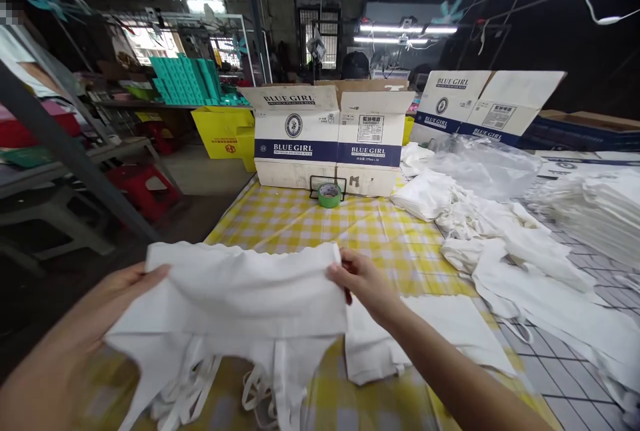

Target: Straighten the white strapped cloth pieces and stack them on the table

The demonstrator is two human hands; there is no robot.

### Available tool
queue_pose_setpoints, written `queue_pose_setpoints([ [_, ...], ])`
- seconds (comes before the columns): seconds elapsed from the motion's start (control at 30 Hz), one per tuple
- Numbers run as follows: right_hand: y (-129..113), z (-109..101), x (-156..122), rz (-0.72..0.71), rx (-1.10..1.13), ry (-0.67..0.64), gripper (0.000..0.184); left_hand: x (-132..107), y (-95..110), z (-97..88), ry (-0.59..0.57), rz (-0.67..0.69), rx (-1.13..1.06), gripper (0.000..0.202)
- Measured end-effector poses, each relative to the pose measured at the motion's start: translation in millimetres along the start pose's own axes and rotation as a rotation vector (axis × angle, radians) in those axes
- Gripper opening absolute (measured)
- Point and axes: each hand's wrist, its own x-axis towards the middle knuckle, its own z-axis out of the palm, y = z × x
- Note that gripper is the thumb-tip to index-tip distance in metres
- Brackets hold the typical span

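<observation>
A white strappy garment (250,297) with a scalloped edge is stretched out between my two hands above the table. My left hand (117,294) pinches its left side near the upper corner. My right hand (357,281) grips the upper right corner between thumb and fingers. Thin straps dangle from the lower side of the garment, partly out of view at the bottom. Beneath my right forearm, another flat white garment (440,324) lies on the yellow checked tablecloth (270,217).
An unfolded beer carton (297,127) stands at the table's far edge, with a roll of green tape (329,196) in front. Loose white garments (480,217) and clear plastic (490,164) are heaped at right, beside a white stack (600,211). A red stool (143,187) is on the floor at left.
</observation>
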Motion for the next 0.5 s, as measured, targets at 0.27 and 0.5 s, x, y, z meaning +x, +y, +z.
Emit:
queue_pose_setpoints([
  [0.27,107,21,81,0.077,-0.466,0.257,0.022,80,-59,39.3,-0.121,-0.237,-0.134,0.043],
  [0.5,102,21,83,0.078,-0.688,0.306,0.016,82,-59,41.1,0.007,-0.003,0.591,0.06],
])
